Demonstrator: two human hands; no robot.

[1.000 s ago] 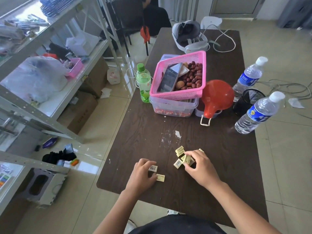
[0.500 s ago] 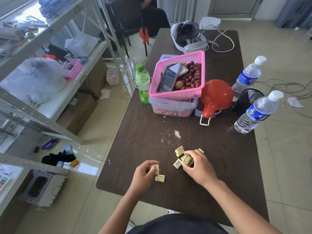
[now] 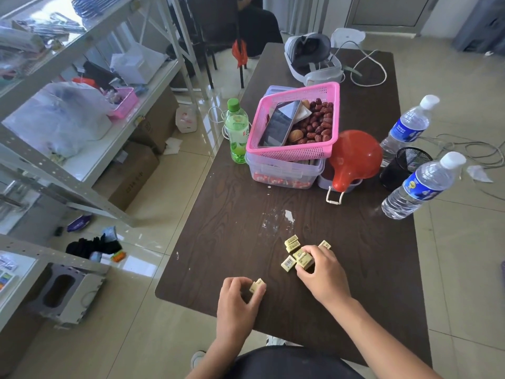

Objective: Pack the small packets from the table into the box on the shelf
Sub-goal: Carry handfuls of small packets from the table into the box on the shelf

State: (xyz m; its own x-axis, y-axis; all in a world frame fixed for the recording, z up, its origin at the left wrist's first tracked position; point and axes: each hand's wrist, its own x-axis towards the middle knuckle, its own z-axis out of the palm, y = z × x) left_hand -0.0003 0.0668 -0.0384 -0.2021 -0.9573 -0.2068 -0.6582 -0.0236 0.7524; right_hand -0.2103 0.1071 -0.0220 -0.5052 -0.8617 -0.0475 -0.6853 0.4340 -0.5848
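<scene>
Several small pale-yellow packets (image 3: pixel 293 244) with barcodes lie clustered on the dark wooden table (image 3: pixel 232 214) near its front. My right hand (image 3: pixel 322 272) curls over the cluster and grips some packets (image 3: pixel 304 260) at its near side. My left hand (image 3: pixel 237 299) sits to the left near the table's front edge and pinches two small packets (image 3: pixel 257 285) between thumb and fingers. A small pink box (image 3: pixel 124 103) sits on the middle level of the metal shelf (image 3: pixel 90 162) at the left; its contents are hard to make out.
A pink basket (image 3: pixel 293 153) with dates and a phone sits on a clear tub mid-table. Around it stand a green bottle (image 3: pixel 236 131), a red funnel (image 3: pixel 352 160), a black mesh cup (image 3: pixel 404 166) and two water bottles (image 3: pixel 422 187). A headset (image 3: pixel 311 57) lies at the far end.
My left hand gathered the two loose packets from the table and now pinches them together. My right hand stays on the cluster, closing on some packets.
</scene>
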